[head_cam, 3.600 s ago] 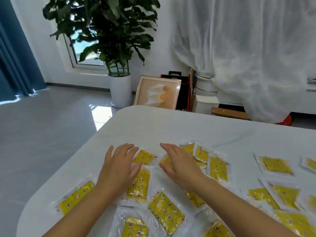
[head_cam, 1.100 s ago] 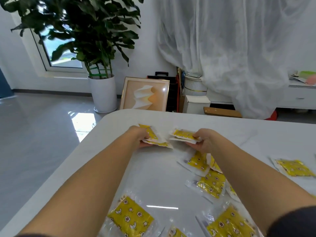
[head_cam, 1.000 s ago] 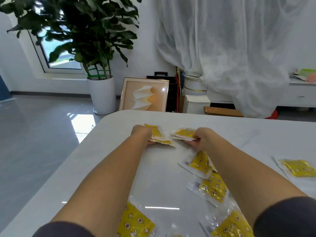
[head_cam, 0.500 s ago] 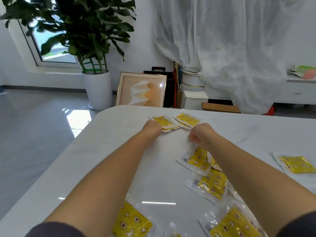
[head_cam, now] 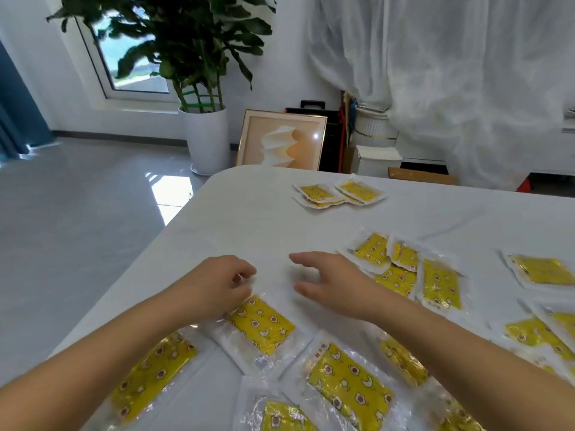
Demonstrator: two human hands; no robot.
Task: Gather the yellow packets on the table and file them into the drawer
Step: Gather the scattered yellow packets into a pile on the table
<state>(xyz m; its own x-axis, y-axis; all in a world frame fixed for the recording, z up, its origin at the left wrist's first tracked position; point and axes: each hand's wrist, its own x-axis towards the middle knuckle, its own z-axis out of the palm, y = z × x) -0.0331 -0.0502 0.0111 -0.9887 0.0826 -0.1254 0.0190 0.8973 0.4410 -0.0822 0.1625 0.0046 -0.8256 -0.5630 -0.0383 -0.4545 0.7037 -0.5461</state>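
Note:
Many yellow packets in clear wrappers lie on the white table (head_cam: 249, 219). A small gathered pile of packets (head_cam: 337, 195) sits near the far edge. The curled fingers of my left hand (head_cam: 217, 284) pinch the clear top corner of one yellow packet (head_cam: 263, 328) at the near left. Beside it my right hand (head_cam: 331, 283) hovers with fingers spread and relaxed, holding nothing. More packets (head_cam: 404, 275) lie just right of that hand, and several others (head_cam: 348, 384) lie under my forearms. No drawer is in view.
The table's rounded left corner (head_cam: 217, 178) drops to a grey floor. Beyond the far edge stand a potted plant (head_cam: 207, 141), a framed picture (head_cam: 281, 141), boxes and a white curtain (head_cam: 451, 73). Further packets (head_cam: 541, 270) lie at the right.
Both hands let go of the packets they carried, leaving them as a pile at the far edge. They drew back toward me, and the left hand has taken hold of a near packet.

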